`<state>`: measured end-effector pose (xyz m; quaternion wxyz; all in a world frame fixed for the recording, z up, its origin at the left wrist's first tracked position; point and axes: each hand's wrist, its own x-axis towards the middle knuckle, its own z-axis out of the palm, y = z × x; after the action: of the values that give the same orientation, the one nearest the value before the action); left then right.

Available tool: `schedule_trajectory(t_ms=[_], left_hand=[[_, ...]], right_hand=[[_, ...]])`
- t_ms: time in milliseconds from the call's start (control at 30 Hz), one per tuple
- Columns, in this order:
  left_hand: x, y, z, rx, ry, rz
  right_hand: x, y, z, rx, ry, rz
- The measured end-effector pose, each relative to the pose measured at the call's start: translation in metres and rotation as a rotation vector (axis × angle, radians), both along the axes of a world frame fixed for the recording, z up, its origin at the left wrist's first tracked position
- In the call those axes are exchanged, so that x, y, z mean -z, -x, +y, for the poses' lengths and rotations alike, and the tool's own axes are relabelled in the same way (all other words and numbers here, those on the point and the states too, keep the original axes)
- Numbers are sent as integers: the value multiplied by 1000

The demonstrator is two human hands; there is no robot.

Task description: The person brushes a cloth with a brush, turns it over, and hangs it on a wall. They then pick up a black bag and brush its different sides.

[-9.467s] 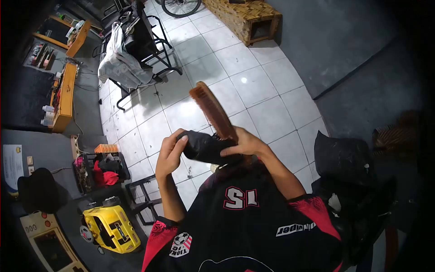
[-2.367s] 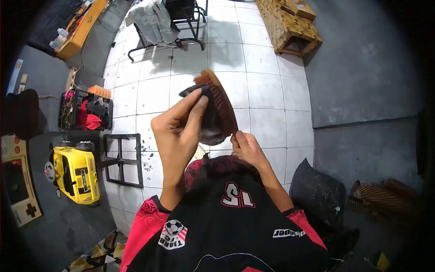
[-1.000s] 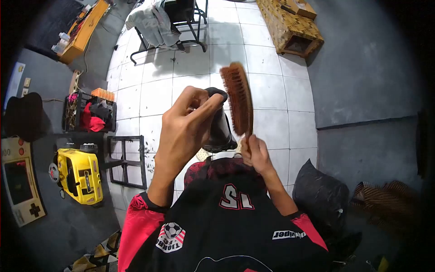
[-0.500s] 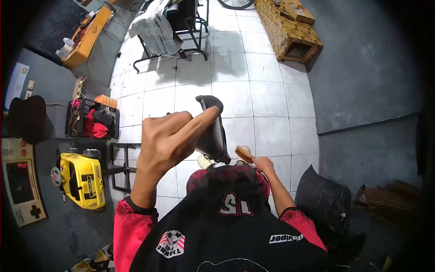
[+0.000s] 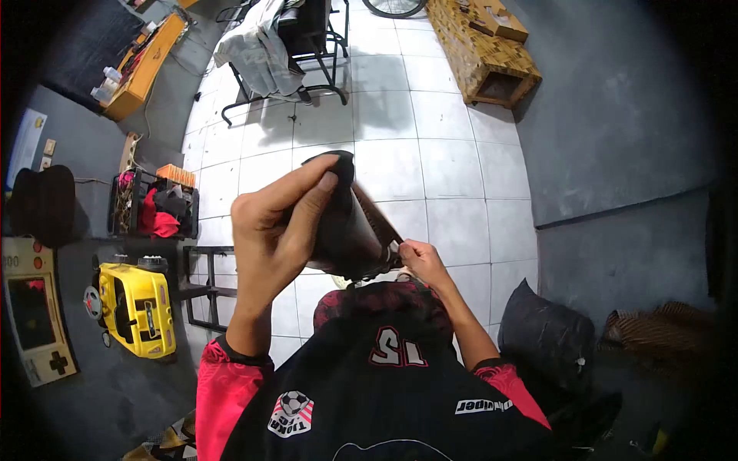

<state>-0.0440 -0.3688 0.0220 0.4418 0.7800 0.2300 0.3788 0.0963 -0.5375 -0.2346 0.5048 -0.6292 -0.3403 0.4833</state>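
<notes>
My left hand [image 5: 280, 223] is raised at centre left, its thumb and fingers closed on the upper end of a dark, glossy item [image 5: 342, 230] that looks like a shoe. The lower end of the dark item hangs over my lap. My right hand [image 5: 424, 263], lower and to the right, is closed on a brush with a brown wooden back [image 5: 377, 215]. The brush lies along the right side of the dark item. Its bristles are hidden.
A black metal frame [image 5: 209, 290] and a yellow toy car [image 5: 138, 311] are on the left, below a crate of cloths [image 5: 157, 203]. Ahead is a chair with clothes [image 5: 261, 58]. A woven cabinet [image 5: 492, 65] and a black bag [image 5: 546, 330] are at right.
My right hand and the brush have moved up and left to the dark item's side. The dark item has turned, and my left thumb now shows against its upper end.
</notes>
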Motion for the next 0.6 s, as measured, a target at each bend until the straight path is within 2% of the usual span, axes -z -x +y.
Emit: schedule_trajectory(t_ms=[133,200,300,400,467,533,600], left_hand=[[-4,10,-3,-135,-3,-84],[-3,12,-3,-124,61,-74],[3,15,1,-61,281,-58],[17,9,8,37,501,-64],[22,6,7,107,642,-65],[23,-2,3,154,682,-95],[22,-7,-3,165,704,-114]], right_hand=[[97,-32,-51,-128,791,-777],[112,-40,-78,-139,964,-765],[119,-41,-91,-11,916,-784],[48,-34,-56,124,441,-561],[-32,-8,-27,290,143,-62],[-97,19,-14,297,-119,255],[-119,32,-11,198,-300,181]])
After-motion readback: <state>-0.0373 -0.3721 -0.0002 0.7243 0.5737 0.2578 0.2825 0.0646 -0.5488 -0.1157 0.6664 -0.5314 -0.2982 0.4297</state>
